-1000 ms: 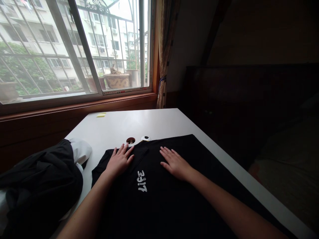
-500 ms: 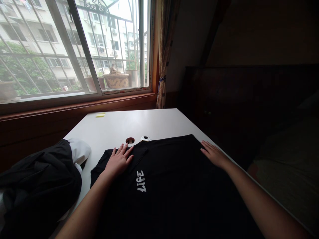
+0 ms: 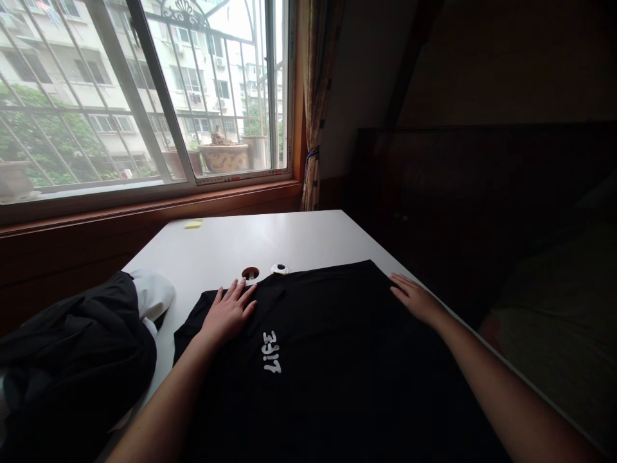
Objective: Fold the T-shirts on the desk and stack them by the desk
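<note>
A black T-shirt [image 3: 332, 334] with white "LIFE" lettering lies spread over the white table [image 3: 289, 238], its neck and sleeve side to the left. My left hand [image 3: 230, 308] rests flat on the shirt near the sleeve, fingers apart. At the shirt's far right edge, my right hand [image 3: 417, 299] lies with its fingers stretched out, the tips over the bare tabletop. Neither hand grips the cloth. The near part of the shirt is dark and runs out of view.
To the left lies a heap of black and white clothes [image 3: 81, 360]. Beyond the shirt are a round hole [image 3: 250, 274] in the tabletop and a white ring-shaped cover [image 3: 280, 269]. A yellow paper [image 3: 193, 224] lies at the far left, below the window [image 3: 144, 96].
My right hand has shifted very slightly to the right. My left hand and the shirt are otherwise as before.
</note>
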### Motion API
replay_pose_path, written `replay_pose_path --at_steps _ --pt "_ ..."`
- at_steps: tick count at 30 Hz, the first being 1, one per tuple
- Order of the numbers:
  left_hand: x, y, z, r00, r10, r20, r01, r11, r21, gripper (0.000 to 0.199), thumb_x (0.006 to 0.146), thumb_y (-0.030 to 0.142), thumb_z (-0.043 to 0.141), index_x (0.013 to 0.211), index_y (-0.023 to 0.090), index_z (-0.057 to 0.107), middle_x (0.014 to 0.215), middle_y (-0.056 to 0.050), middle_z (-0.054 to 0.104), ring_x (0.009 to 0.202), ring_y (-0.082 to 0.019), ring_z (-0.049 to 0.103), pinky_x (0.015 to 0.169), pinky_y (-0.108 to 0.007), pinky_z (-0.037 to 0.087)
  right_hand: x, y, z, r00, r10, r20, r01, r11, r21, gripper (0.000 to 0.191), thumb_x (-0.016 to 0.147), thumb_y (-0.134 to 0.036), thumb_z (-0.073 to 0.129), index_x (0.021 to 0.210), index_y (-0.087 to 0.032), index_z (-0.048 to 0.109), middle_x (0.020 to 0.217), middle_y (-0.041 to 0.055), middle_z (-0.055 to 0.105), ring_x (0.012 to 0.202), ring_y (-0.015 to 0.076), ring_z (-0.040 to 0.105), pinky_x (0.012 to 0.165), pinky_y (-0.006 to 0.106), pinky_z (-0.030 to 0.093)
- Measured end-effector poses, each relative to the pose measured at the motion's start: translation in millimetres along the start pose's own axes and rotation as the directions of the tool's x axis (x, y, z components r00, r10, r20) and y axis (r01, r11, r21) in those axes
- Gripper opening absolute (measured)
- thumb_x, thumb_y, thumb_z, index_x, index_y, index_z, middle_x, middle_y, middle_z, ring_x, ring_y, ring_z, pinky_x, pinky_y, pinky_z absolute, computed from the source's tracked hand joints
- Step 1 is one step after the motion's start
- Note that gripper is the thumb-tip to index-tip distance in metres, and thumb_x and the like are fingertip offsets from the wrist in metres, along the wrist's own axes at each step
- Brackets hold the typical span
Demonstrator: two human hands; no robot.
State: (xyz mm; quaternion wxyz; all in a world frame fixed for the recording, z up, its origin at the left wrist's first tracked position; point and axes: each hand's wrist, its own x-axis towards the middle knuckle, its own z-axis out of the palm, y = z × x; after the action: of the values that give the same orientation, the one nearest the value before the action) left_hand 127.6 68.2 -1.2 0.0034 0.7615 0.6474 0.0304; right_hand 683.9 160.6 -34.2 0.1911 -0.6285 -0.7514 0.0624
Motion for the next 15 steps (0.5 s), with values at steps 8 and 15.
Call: replay_pose_path --at_steps 8,15 --pt "1 -3 -0.2 1.000 0.007 -0.006 -0.007 1.000 -0.005 0.055 0.107 0.051 0.028 0.160 0.034 0.030 0.169 -0.004 0.017 0.157 -0.028 0.009 0.124 -0.059 0.013 -3 23 -2 0.997 -0.005 0.080 -0.003 0.996 0.093 0.067 0.095 -0.061 0.042 0.150 -0.024 0.050 0.163 0.0052 0.038 0.150 0.0283 0.034 0.125 0.048 0.028" --pt "5 -14 1.0 1.000 -0.013 -0.012 0.013 1.000 0.000 0.054 0.107 0.050 0.028 0.159 0.037 0.029 0.170 -0.002 0.015 0.157 -0.027 0.009 0.124 -0.058 0.012 -1 38 4 0.994 -0.018 0.106 0.008 0.996 0.092 0.067 0.094 -0.063 0.044 0.152 -0.028 0.048 0.164 0.0017 0.036 0.151 0.0282 0.031 0.126 0.048 0.027"
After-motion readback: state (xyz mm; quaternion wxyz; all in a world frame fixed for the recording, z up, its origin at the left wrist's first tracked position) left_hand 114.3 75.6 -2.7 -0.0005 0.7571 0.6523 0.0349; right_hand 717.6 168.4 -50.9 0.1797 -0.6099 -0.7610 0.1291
